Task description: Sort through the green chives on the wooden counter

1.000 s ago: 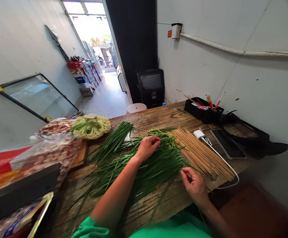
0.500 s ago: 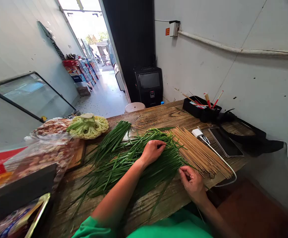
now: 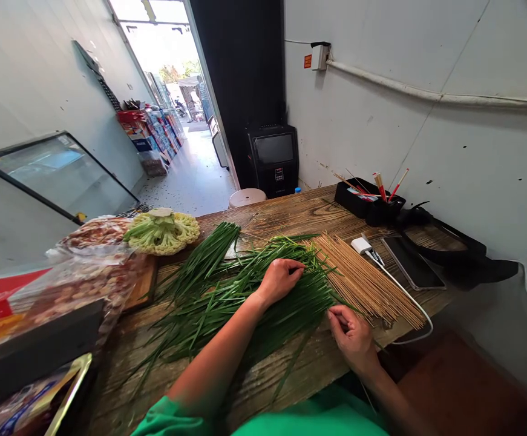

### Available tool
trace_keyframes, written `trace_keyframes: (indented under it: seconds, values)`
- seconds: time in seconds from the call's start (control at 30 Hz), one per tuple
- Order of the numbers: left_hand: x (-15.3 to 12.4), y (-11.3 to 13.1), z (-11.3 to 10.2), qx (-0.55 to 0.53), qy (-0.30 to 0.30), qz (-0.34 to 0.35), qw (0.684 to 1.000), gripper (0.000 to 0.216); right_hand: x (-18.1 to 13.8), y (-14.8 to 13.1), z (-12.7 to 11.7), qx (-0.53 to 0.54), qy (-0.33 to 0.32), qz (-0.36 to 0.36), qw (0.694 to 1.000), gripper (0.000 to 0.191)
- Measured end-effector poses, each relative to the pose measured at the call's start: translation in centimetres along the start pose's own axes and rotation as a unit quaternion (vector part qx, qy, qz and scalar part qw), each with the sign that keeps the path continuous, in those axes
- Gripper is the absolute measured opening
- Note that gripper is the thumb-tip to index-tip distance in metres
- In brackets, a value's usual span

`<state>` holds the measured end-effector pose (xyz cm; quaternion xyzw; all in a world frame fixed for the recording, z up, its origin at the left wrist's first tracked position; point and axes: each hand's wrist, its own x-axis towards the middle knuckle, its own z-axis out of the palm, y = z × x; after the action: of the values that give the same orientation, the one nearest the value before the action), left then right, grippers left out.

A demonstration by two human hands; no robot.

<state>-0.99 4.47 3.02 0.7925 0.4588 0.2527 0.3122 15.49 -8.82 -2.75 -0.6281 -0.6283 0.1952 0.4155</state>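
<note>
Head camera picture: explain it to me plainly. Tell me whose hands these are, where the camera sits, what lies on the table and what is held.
The camera is worn on a person's head and looks forward and down, so both arms belong to that person; there is no machine. The left hand rests on a pile of green chives spread over a wooden table. The right hand is near the table's front edge, fingers curled at the end of a bundle of bamboo skewers; whether it pinches one is too small to tell. Also there: a cauliflower, a white charger, a phone and a black tray.
</note>
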Motion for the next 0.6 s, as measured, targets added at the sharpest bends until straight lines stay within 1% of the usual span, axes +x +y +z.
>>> trace_keyframes:
  seconds: [0.2, 0.3, 0.37, 0.43, 0.47, 0.5, 0.53, 0.6]
  values:
    - [0.1, -0.3, 0.2, 0.003, -0.014, 0.011, 1.000, 0.025, 0.1, 0.1, 0.1, -0.002, 0.003, -0.001, 1.000, 0.023]
    - [-0.2, -0.2, 0.2, 0.006, -0.033, 0.032, 0.999, 0.026, 0.0, 0.1, 0.0, -0.010, 0.005, -0.001, 1.000, 0.023]
    - [-0.4, -0.2, 0.0, 0.016, -0.063, 0.060, 0.996, 0.027, -0.1, 0.0, 0.0, -0.013, 0.008, -0.003, 1.000, 0.024]
    - [-0.4, -0.3, -0.7, 0.031, -0.109, 0.101, 0.988, 0.031, -0.1, 0.0, 0.1, -0.011, 0.010, -0.010, 1.000, 0.023]
    - [-0.3, -0.5, -1.1, 0.042, -0.119, 0.113, 0.986, 0.032, -0.1, 0.0, 0.1, -0.008, 0.010, -0.014, 1.000, 0.023]
    - [-0.2, -0.7, -1.6, 0.057, -0.109, 0.113, 0.986, 0.032, -0.1, 0.1, 0.1, -0.003, 0.010, -0.016, 1.000, 0.023]
    - [0.0, -1.0, -2.0, 0.078, -0.081, 0.097, 0.989, 0.032, -0.1, 0.1, 0.1, 0.001, 0.009, -0.015, 1.000, 0.022]
    - [0.5, -1.9, -2.7, 0.140, 0.013, 0.027, 0.990, 0.028, 0.0, 0.2, 0.1, 0.011, 0.008, -0.012, 1.000, 0.022]
